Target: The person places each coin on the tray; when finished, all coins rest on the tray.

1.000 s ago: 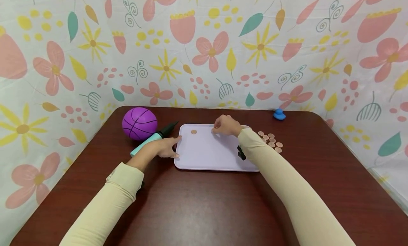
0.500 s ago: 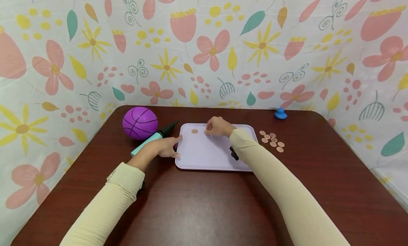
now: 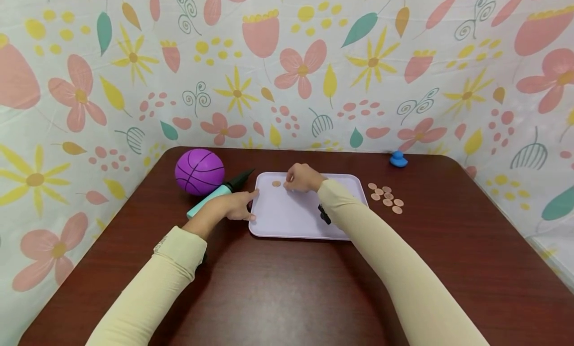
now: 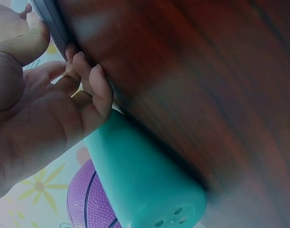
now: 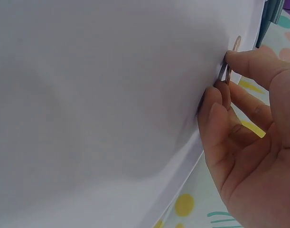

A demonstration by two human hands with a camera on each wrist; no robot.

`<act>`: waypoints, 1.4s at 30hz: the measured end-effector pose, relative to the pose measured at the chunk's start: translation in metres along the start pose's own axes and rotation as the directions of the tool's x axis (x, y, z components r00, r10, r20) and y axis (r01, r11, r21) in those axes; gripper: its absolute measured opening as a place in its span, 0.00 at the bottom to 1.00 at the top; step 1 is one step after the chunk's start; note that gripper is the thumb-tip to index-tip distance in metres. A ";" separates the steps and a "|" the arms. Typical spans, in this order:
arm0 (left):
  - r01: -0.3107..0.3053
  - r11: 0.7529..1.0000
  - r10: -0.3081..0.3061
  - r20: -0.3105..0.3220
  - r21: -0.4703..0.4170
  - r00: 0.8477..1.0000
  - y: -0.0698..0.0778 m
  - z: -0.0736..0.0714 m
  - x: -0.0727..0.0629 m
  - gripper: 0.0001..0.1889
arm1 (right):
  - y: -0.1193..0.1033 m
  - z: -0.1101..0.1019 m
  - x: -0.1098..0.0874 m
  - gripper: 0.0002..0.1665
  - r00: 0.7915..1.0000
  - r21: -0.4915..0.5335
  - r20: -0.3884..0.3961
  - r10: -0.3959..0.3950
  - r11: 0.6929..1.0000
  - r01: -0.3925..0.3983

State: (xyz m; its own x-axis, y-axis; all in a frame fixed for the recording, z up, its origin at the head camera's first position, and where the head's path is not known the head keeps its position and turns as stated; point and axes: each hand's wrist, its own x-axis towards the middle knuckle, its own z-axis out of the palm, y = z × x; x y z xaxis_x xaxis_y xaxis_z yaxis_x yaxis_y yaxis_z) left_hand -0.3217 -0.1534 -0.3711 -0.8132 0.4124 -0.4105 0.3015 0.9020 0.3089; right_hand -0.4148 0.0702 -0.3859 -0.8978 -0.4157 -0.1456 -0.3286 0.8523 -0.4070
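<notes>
A pale lilac tray lies on the table. My left hand rests at its left edge, thumb and index finger spread along the rim; the left wrist view shows its other fingers loosely bent. Over the tray's far left part, my right hand pinches a copper coin between thumb and fingertips, close to the tray surface. Just left of those fingertips a second coin lies flat on the tray. Several more coins are spread on the table to the right of the tray.
A purple ball stands at the back left. Beside it, close to my left hand, lies a turquoise and black hand pump. A blue rubber duck sits at the back right. A floral cloth hangs behind the table.
My right hand has moved left across the tray, bringing the pinched coin next to the one lying there. My left hand has stayed at the tray's edge.
</notes>
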 end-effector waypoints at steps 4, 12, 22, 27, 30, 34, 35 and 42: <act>-0.002 1.000 0.002 0.000 0.006 1.000 0.000 0.001 0.001 0.46 | 0.000 0.002 0.004 0.13 1.000 -0.002 0.003 0.027 1.000 -0.027; -0.006 1.000 0.006 -0.003 0.004 1.000 -0.002 0.002 0.001 0.46 | -0.002 0.001 0.003 0.14 1.000 0.006 0.007 0.028 1.000 -0.028; -0.016 1.000 0.016 -0.003 0.012 1.000 -0.002 0.000 0.001 0.46 | 0.000 -0.002 0.003 0.14 1.000 0.036 0.012 0.023 0.999 -0.024; -0.023 1.000 0.023 -0.006 0.003 1.000 -0.003 0.000 0.000 0.46 | -0.001 -0.001 0.002 0.14 1.000 0.057 0.004 0.021 0.998 -0.021; -0.028 1.000 0.029 -0.007 0.003 1.000 -0.003 0.000 0.000 0.46 | -0.002 -0.002 0.001 0.15 1.000 0.059 0.007 0.014 0.998 -0.014; -0.029 1.000 0.029 -0.005 0.010 1.000 -0.003 0.000 0.000 0.46 | 0.001 -0.007 -0.003 0.18 1.000 0.060 0.019 -0.012 0.998 0.011; -0.027 1.000 0.027 -0.003 0.011 1.000 -0.003 0.000 0.000 0.46 | 0.002 -0.009 -0.004 0.18 1.000 0.061 0.019 -0.017 0.998 0.016; -0.017 1.000 0.017 0.006 0.019 1.000 -0.002 0.000 0.000 0.45 | 0.015 -0.029 -0.025 0.20 0.998 0.176 0.001 -0.056 0.983 0.055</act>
State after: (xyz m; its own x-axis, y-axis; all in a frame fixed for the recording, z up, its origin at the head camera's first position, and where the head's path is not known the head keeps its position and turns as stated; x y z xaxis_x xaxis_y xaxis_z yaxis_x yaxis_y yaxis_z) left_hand -0.3227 -0.1546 -0.3714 -0.8052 0.4281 -0.4102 0.3247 0.8973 0.2990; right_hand -0.4059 0.1031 -0.3621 -0.8775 -0.4634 -0.1233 -0.3212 0.7589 -0.5664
